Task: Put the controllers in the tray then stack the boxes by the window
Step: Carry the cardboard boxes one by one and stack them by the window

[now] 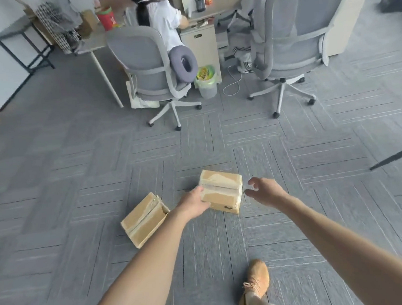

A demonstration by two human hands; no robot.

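Cardboard, tan, taped with clear film along the top seam: the squat rectangular box (pixel 222 191) now in hand, item one. It stands on the grey carpet-tile floor (pixel 77 186), square to the person who bends over it.

Left hand (pixel 194 202): laid against the near left side of this box, thumb over the top edge, fingers curled round the side and lower corner. A one-sided hold; whether the box is lifted or resting on the carpet cannot be told.

Right hand (pixel 262 189): just beside the right face of the same box, not touching. Fingers spread and half-curled, thumb apart from them, a wide cupped shape, holding nothing.

Both forearms bare, reaching forward and down, converging on the box.

Item two: a second tan cardboard box (pixel 144 220), same taped seam, lying askew on the carpet just left of the left wrist, apart from the first.

Step, as judged: the stacking part of the task, at the pick-up. No controllers, tray or window appear here. The next move would call for the right hand to close on the free side, so the box is clamped evenly between both palms before it is raised; then a carry towards wherever the window lies.

Surroundings: one tan laced shoe (pixel 255 280) on the carpet below; two grey mesh office chairs (pixel 145 65) beyond, at benches where two people sit.
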